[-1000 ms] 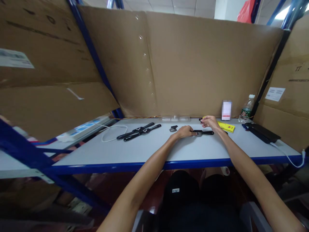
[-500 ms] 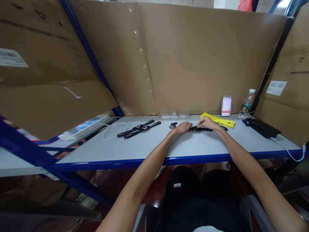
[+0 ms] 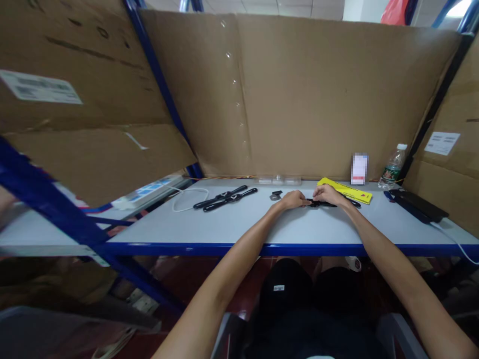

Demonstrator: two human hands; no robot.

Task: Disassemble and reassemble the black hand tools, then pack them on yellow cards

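A black strap-like piece (image 3: 317, 203) lies flat on the grey table (image 3: 232, 229) between both my hands. My left hand (image 3: 295, 199) rests curled on its left end. My right hand (image 3: 329, 194) is closed over its right part, fingers pressed down on it. A small dark metal part (image 3: 276, 195) sits just left of my left hand. Two more black straps (image 3: 225, 198) lie side by side further left.
A yellow card (image 3: 346, 191), a small white box (image 3: 359, 169) and a water bottle (image 3: 392, 167) stand at the back right. A black device with a white cable (image 3: 418, 205) lies at the right. A white cable loop (image 3: 187, 199) and power strip (image 3: 149, 191) are left. Cardboard walls surround the table.
My right hand came down from beside the yellow card onto the black piece and now presses on it. My left hand stayed on its left end. The camera view shifted slightly.
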